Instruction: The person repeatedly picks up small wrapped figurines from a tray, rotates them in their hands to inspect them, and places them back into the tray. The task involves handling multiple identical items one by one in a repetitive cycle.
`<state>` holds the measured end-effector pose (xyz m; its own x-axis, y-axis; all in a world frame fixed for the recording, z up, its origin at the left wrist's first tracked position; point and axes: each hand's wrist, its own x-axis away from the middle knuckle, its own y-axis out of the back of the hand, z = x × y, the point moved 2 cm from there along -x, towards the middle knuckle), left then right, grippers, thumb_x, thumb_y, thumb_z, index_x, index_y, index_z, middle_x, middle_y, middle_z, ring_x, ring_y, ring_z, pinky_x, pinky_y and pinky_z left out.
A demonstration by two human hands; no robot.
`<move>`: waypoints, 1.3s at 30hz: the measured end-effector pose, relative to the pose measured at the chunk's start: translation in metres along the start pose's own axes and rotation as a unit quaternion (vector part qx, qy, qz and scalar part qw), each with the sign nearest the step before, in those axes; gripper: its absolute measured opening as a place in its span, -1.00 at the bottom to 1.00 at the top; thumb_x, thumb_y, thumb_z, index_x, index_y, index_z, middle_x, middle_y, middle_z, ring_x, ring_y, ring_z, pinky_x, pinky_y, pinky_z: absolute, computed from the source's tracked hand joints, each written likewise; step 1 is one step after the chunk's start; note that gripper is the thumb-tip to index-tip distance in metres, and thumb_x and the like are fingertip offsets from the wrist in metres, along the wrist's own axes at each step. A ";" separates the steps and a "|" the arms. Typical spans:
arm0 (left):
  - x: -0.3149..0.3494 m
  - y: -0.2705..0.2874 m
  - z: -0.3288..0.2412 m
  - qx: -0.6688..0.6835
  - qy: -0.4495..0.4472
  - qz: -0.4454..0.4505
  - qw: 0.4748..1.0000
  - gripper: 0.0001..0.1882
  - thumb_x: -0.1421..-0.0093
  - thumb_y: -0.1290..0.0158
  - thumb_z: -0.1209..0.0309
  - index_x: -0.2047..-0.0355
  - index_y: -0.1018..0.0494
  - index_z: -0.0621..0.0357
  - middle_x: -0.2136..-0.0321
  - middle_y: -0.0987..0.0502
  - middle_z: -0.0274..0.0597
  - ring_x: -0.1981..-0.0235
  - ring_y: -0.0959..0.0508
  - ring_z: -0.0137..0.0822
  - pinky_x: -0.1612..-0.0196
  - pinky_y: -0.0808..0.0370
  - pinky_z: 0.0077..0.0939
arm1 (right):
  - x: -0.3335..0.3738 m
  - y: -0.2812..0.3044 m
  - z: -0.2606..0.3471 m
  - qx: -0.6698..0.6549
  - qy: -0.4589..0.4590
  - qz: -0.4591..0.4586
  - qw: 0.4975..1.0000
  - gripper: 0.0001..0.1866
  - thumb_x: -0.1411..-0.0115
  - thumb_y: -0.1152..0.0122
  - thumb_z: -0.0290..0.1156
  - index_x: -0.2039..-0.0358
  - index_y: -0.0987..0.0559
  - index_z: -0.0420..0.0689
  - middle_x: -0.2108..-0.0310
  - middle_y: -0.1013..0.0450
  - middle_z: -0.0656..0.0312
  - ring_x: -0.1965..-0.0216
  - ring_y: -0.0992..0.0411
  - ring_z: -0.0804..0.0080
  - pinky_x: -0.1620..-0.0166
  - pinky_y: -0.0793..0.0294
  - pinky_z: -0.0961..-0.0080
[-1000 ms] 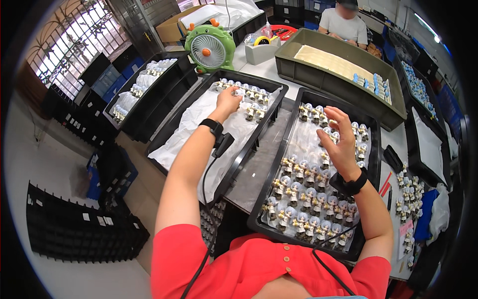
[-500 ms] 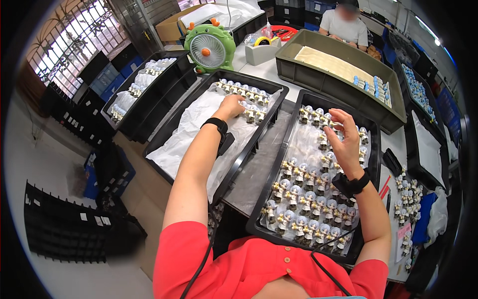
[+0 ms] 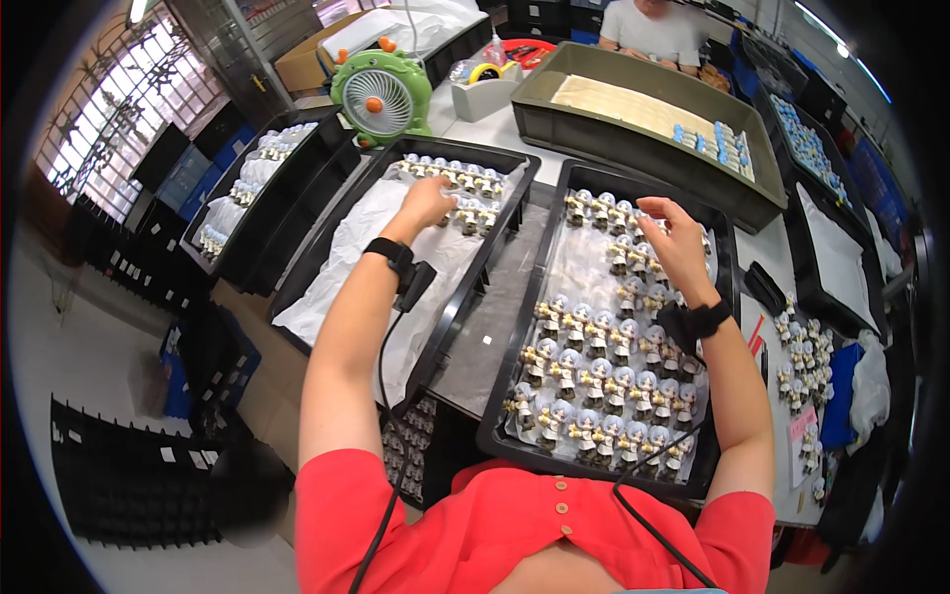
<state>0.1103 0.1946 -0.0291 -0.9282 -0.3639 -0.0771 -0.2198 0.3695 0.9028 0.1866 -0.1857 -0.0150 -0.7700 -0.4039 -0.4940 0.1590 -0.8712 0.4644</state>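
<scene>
My left hand reaches into the left black tray, its fingers pinched at the left end of the second row of small figurines. One figurine there is partly covered by the fingertips. White sheeting lines this tray, with a full row of figurines along its far end. Above the far part of the right black tray hovers my right hand, thumb and fingers curved but apart. Beneath it stand rows of pale-haired figurines in white and gold; the hand hides some of them.
A green fan stands behind the left tray. Beyond the right tray is a large olive bin with blue-and-white pieces. Loose figurines crowd the table at right. Cables run along both my arms. A person sits across the table.
The whole view has shifted, so everything sits further left and higher. My left hand stays at the second row. My right hand's fingers have drawn slightly closer together over the right tray.
</scene>
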 end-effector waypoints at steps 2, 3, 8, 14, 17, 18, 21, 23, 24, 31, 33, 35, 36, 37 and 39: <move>0.005 0.008 -0.008 0.118 -0.035 -0.027 0.992 -0.55 -0.07 -0.16 0.33 0.03 -0.44 0.21 0.16 -0.53 -0.09 0.17 -0.51 -0.28 0.10 -0.43 -0.45 | -0.001 -0.004 -0.013 0.064 0.003 0.059 0.996 -0.70 -0.03 -0.21 -0.38 0.20 -0.55 -0.22 0.26 -0.52 0.09 0.19 -0.48 0.24 0.10 -0.43 0.43; 0.019 0.019 -0.037 0.182 -0.062 -0.019 0.981 -0.61 -0.11 -0.13 0.36 0.04 -0.45 0.21 0.23 -0.52 -0.20 0.23 -0.48 -0.42 0.15 -0.42 -0.56 | 0.002 -0.004 -0.022 0.099 -0.002 0.086 0.991 -0.68 -0.03 -0.22 -0.36 0.20 -0.55 -0.23 0.25 -0.52 0.07 0.18 -0.48 0.21 0.09 -0.43 0.42; 0.133 0.076 -0.169 0.554 -0.201 0.217 0.778 -0.80 -0.21 -0.03 0.36 0.24 -0.48 0.22 0.15 -0.49 -0.14 0.07 -0.48 -0.42 0.05 -0.42 -0.53 | 0.010 -0.010 -0.022 0.142 -0.050 0.188 0.971 -0.50 0.10 -0.35 -0.25 0.18 -0.54 -0.31 0.17 -0.48 -0.11 0.10 -0.44 0.03 0.02 -0.39 0.32; 0.250 0.108 -0.232 0.626 -0.499 0.274 0.532 -0.69 -0.17 -0.07 0.34 0.26 -0.46 0.45 0.12 -0.41 0.16 0.08 -0.43 -0.08 0.03 -0.35 -0.39 | 0.006 -0.017 -0.031 0.181 -0.093 0.254 0.945 -0.33 0.11 -0.37 -0.17 -0.03 -0.44 -0.15 0.06 -0.44 -0.07 0.00 -0.40 0.04 -0.04 -0.35 0.26; 0.268 0.102 -0.238 0.592 -0.577 0.256 0.500 -0.64 -0.24 0.02 0.33 0.05 -0.34 0.33 -0.05 -0.29 0.02 -0.06 -0.32 -0.12 -0.09 -0.22 -0.42 | 0.007 -0.021 -0.033 0.229 -0.073 0.263 0.934 -0.29 0.10 -0.36 -0.14 -0.08 -0.40 -0.11 0.06 -0.44 -0.08 -0.01 -0.39 0.02 -0.04 -0.34 0.21; 0.272 0.102 -0.238 0.592 -0.581 0.251 0.499 -0.65 -0.24 0.02 0.34 0.05 -0.34 0.33 -0.03 -0.31 0.02 -0.05 -0.33 -0.13 -0.08 -0.23 -0.42 | 0.006 -0.024 -0.032 0.244 -0.064 0.268 0.930 -0.28 0.11 -0.36 -0.13 -0.09 -0.39 -0.10 0.06 -0.44 -0.09 -0.01 -0.38 0.01 -0.04 -0.33 0.19; 0.282 0.105 -0.238 0.593 -0.587 0.255 0.489 -0.66 -0.23 0.02 0.36 0.05 -0.35 0.32 0.02 -0.34 0.00 0.00 -0.36 -0.17 -0.04 -0.27 -0.43 | 0.004 -0.016 -0.037 0.273 -0.081 0.291 0.913 -0.24 0.13 -0.36 -0.10 -0.10 -0.38 -0.09 0.05 -0.44 -0.07 -0.01 -0.38 -0.02 -0.05 -0.32 0.14; 0.287 0.106 -0.237 0.592 -0.584 0.247 0.498 -0.67 -0.23 0.02 0.38 0.04 -0.35 0.31 0.05 -0.36 -0.02 0.02 -0.38 -0.20 -0.01 -0.29 -0.44 | -0.002 -0.023 -0.037 0.294 -0.082 0.310 0.901 -0.20 0.17 -0.38 -0.06 -0.11 -0.37 -0.08 0.03 -0.44 -0.04 -0.03 -0.37 0.00 -0.08 -0.26 0.11; 0.288 0.106 -0.237 0.590 -0.582 0.245 0.503 -0.67 -0.23 0.02 0.39 0.04 -0.35 0.30 0.07 -0.38 -0.02 0.04 -0.39 -0.21 0.00 -0.30 -0.44 | -0.005 -0.027 -0.036 0.305 -0.075 0.310 0.897 -0.20 0.18 -0.38 -0.06 -0.11 -0.37 -0.08 0.04 -0.44 -0.04 -0.03 -0.37 0.00 -0.08 -0.25 0.10; 0.261 0.102 -0.223 0.577 -0.509 0.254 0.586 -0.69 -0.21 0.01 0.45 0.03 -0.36 0.27 0.19 -0.46 -0.07 0.14 -0.47 -0.31 0.10 -0.38 -0.47 | -0.005 -0.031 -0.018 0.363 -0.043 0.305 0.880 -0.32 0.26 -0.37 -0.08 0.10 -0.46 -0.13 0.18 -0.50 -0.01 0.07 -0.43 0.05 0.00 -0.21 0.06; 0.238 0.093 -0.209 0.570 -0.413 0.236 0.669 -0.69 -0.21 0.01 0.46 0.03 -0.36 0.27 0.22 -0.48 -0.08 0.16 -0.49 -0.34 0.13 -0.41 -0.47 | -0.009 -0.035 -0.004 0.340 -0.035 0.297 0.892 -0.32 0.27 -0.37 -0.05 0.12 -0.48 -0.15 0.23 -0.51 -0.02 0.12 -0.45 0.04 0.00 -0.21 0.11; 0.212 0.073 -0.192 0.582 -0.195 0.235 0.754 -0.66 -0.22 0.04 0.49 -0.02 -0.33 0.20 0.21 -0.48 -0.15 0.16 -0.48 -0.40 0.13 -0.41 -0.49 | -0.013 -0.032 0.005 0.272 0.035 0.229 0.934 -0.28 0.23 -0.36 0.01 0.07 -0.46 -0.16 0.31 -0.52 -0.01 0.23 -0.49 0.06 0.03 -0.26 0.27; 0.197 0.054 -0.182 0.625 -0.150 0.177 0.745 -0.64 -0.23 0.05 0.48 -0.05 -0.30 0.19 0.14 -0.44 -0.19 0.11 -0.45 -0.40 0.08 -0.38 -0.48 | -0.012 -0.027 0.021 0.221 0.054 0.212 0.950 -0.29 0.20 -0.38 -0.01 0.06 -0.46 -0.16 0.31 -0.52 0.02 0.22 -0.48 0.10 0.05 -0.28 0.29; 0.178 0.032 -0.172 0.665 -0.108 0.115 0.730 -0.63 -0.24 0.05 0.47 -0.08 -0.28 0.18 0.08 -0.39 -0.23 0.06 -0.42 -0.39 0.04 -0.36 -0.47 | -0.010 -0.021 0.043 0.170 0.079 0.195 0.963 -0.29 0.18 -0.40 -0.03 0.04 -0.45 -0.15 0.30 -0.52 0.05 0.21 -0.47 0.14 0.07 -0.30 0.31; 0.157 0.008 -0.157 0.698 -0.003 0.081 0.712 -0.58 -0.26 0.06 0.46 -0.13 -0.22 0.15 -0.04 -0.28 -0.23 -0.02 -0.36 -0.37 -0.02 -0.32 -0.46 | -0.002 -0.014 0.080 0.083 0.137 0.125 0.979 -0.30 0.17 -0.45 -0.15 0.01 -0.44 -0.15 0.22 -0.49 0.12 0.16 -0.43 0.24 0.05 -0.34 0.34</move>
<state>0.0098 0.0057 0.0325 -0.9755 -0.2186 -0.0253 -0.1906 0.8967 -0.3994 0.1366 -0.1505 0.0383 -0.5207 -0.6789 -0.5177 0.2018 -0.6871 0.6980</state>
